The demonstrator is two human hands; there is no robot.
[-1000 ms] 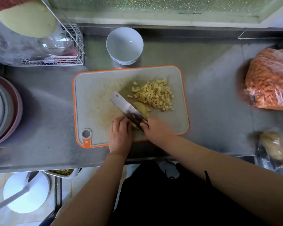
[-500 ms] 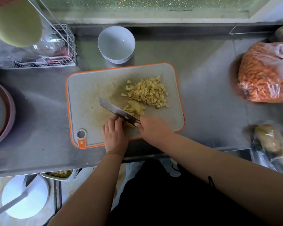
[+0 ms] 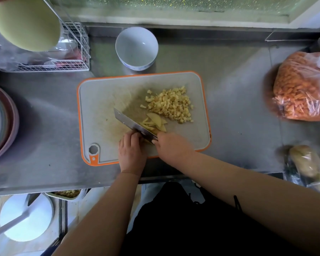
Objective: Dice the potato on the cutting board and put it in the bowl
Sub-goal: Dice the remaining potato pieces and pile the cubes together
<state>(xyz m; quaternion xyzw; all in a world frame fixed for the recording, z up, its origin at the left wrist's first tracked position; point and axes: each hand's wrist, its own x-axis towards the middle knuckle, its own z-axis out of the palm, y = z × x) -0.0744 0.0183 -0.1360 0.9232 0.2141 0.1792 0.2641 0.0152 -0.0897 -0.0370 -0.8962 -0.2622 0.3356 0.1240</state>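
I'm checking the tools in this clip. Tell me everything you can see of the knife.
The knife is a cleaver with a broad, rectangular, shiny metal blade and a small hole near its far corner. It lies slanted across the cutting board, edge down among potato strips. The right hand grips its handle, which is hidden; the left hand sits beside the blade.

In front of you the cutting board [image 3: 104, 100] lies on the counter [image 3: 233, 100], with the bowl [image 3: 136, 48] just behind its far edge and a wire rack [image 3: 76, 52] to the bowl's left. On the board, the diced potato [image 3: 171, 105] is heaped toward the right, the potato slices [image 3: 154, 121] lie just nearer you, and the knife [image 3: 132, 124] lies slantwise at their left between your left hand [image 3: 132, 153] and right hand [image 3: 174, 146]. Stacked plates [image 3: 0, 121] sit at the counter's left end, two bags [image 3: 303, 85] at its right.
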